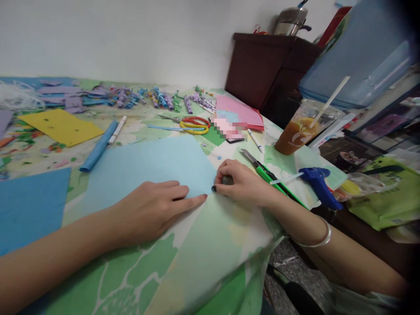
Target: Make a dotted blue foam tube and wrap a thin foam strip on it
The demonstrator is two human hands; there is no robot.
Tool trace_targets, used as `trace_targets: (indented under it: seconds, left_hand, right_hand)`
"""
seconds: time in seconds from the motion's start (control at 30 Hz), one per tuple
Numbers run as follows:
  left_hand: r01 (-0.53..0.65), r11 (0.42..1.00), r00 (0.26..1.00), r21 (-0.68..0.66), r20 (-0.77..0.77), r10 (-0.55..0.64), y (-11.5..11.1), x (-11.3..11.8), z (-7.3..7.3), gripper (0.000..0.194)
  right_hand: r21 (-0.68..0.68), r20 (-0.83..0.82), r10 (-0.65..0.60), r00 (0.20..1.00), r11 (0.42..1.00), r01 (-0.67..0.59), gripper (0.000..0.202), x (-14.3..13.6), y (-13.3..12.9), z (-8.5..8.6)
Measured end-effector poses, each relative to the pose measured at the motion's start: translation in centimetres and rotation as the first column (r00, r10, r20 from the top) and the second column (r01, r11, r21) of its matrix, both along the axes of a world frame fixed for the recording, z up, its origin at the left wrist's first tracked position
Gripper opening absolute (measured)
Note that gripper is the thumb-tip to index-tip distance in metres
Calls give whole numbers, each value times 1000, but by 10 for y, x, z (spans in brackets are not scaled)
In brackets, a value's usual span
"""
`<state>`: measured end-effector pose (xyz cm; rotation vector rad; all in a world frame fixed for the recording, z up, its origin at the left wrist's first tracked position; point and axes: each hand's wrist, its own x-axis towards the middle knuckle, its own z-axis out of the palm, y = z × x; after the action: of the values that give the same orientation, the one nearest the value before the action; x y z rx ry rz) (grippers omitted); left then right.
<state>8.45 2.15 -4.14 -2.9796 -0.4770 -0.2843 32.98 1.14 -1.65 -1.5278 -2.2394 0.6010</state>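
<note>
A light blue sheet of paper (147,162) lies on the patterned tablecloth before me. My left hand (160,203) rests palm down on its near edge, the index finger stretched towards the right corner. At that corner my right hand (238,181) is closed, thumb and fingertips pinching the paper. Just beyond the right hand is a green utility knife (271,177) with its blade out. A blue glue gun (320,186) with a white glue stick lies to the right. A rolled blue paper tube (99,148) touches the sheet's left side, near a white marker (118,130).
Red-and-yellow-handled scissors (195,124) lie behind the sheet. A cup of orange-brown drink (300,129) with a straw stands near the table's right edge. Yellow paper (62,127), darker blue paper (33,205), pink paper (236,109) and small paper curls (160,98) are spread around.
</note>
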Motion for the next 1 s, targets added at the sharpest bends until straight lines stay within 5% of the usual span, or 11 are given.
trace_targets:
  seconds: [0.2,0.4,0.67,0.8,0.9,1.0]
  left_hand:
    - [-50,996,998,-72,-28,48,-1,0,1,47]
    - [-144,966,969,-212,-228,95,6,15,24,65]
    - [-232,937,926,-262,-355,130,10,35,50,68]
    - [-198,896,964,-397,-242,106,18,25,41,62]
    - [-62,824,998,-563,-34,52,27,12,25,47]
    - [7,818,990,-575,122,78,33,3,11,29]
  right_hand:
    - [-55,5,-64,998,996,64,5,7,1,5]
    - [-52,47,-109,993,992,111,6,12,3,7]
    - [241,-89,-89,992,964,108,29,14,-28,1]
    - [261,-41,-70,997,962,79,14,12,-45,-1]
    - [198,0,-73,997,978,71,9,8,-49,-3]
    - [142,-5,-30,1000,989,30,13,6,-52,-1]
